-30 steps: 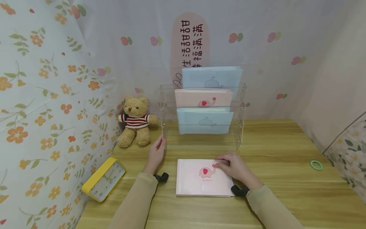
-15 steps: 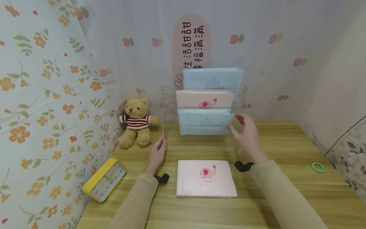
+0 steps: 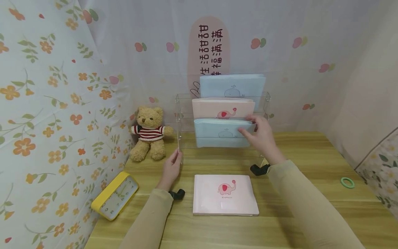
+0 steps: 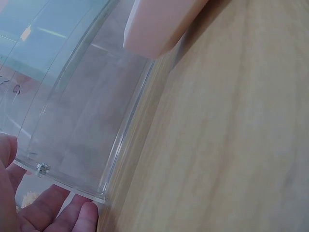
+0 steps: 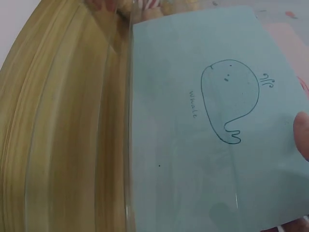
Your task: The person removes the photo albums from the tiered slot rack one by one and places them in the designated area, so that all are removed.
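At wooden desk (image 3: 311, 207), right hand (image 3: 260, 135) pinches top right corner of blue whale book (image 3: 222, 133), thumb in front, fingers behind; book stands upright in lowest front tier of clear rack (image 3: 264, 103), below pink book (image 3: 222, 108) and second blue book (image 3: 231, 85). Left hand (image 3: 172, 166) rests straight fingers (image 4: 58, 212) against rack's left front corner. Pink elephant book (image 3: 225, 194) lies flat between arms. Teddy (image 3: 148, 133), yellow clock (image 3: 115, 195) at left; green ring (image 3: 347, 182) far right

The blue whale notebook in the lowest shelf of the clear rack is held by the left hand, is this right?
Not quite: the right hand grips the blue whale notebook, as the head view shows. The left hand touches the clear rack at its corner.
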Available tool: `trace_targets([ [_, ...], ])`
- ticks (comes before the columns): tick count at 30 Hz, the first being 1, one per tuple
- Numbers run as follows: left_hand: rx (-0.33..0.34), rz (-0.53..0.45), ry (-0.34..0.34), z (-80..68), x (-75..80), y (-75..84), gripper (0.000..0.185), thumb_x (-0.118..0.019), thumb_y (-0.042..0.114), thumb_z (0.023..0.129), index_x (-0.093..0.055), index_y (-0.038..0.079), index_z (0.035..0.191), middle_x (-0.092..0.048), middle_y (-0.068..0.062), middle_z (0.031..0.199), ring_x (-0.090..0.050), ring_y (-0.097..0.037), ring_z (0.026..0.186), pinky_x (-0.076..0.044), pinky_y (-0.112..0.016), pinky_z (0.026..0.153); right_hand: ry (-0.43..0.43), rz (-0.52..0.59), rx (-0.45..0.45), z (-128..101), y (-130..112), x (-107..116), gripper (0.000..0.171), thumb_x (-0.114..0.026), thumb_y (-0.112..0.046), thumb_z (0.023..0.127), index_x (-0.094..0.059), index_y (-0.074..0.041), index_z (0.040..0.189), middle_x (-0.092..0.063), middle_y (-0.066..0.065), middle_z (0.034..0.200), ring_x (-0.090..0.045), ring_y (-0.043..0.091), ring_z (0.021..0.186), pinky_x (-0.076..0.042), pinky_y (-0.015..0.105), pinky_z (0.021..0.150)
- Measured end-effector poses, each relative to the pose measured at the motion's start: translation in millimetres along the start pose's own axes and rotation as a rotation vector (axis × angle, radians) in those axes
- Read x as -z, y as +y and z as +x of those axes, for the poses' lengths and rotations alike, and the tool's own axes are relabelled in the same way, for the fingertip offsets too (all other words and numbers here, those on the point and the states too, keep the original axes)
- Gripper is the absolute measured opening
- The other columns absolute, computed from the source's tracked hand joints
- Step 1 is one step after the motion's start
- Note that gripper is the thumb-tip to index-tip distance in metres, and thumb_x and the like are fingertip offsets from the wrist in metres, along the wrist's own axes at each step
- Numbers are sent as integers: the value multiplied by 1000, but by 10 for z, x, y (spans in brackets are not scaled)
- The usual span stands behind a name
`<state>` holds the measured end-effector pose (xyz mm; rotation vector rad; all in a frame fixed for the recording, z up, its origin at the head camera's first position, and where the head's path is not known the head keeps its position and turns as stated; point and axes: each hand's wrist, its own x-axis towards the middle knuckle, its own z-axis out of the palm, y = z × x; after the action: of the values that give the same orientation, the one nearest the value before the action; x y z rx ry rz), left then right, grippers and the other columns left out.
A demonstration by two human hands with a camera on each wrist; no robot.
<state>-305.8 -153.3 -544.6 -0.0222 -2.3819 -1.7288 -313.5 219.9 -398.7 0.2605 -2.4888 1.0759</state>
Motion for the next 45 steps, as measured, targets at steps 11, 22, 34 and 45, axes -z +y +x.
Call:
trace_targets([
  [11, -24, -9, -15, -3, -10, -33, 52, -58, 35, 116, -55, 11, 163, -62, -19, 158, -62, -39, 146, -51, -56, 123, -157, -26, 66, 139, -31, -45, 43, -83, -23, 101, -73, -16, 143, -69, 13, 146, -60, 38, 144, -41, 66, 128],
  [22, 0, 20, -4, -12, -33, -28, 53, -59, 38, 116, -55, 13, 163, -63, -16, 158, -62, -39, 146, -50, -57, 124, -66, 89, -44, 140, -64, -113, 29, -83, -13, 100, -81, -13, 129, -70, 13, 138, -58, 37, 140, -44, 63, 124],
  [34, -7, 10, -6, -2, -32, -53, 54, -59, 40, 116, -55, 14, 163, -63, -16, 158, -62, -38, 147, -50, -56, 124, 157, 156, 96, 4, -482, 137, 26, -89, 0, 90, -85, -7, 115, -69, 16, 107, -60, 20, 107, -39, 21, 84],
  [45, -17, 13, -9, 23, -9, -87, 53, -58, 39, 116, -56, 13, 162, -62, -17, 159, -61, -39, 148, -50, -56, 124, 81, 143, 103, -392, -583, 204, 27, -90, -4, 91, -86, -13, 116, -64, 9, 97, -50, 9, 91, -34, 25, 71],
])
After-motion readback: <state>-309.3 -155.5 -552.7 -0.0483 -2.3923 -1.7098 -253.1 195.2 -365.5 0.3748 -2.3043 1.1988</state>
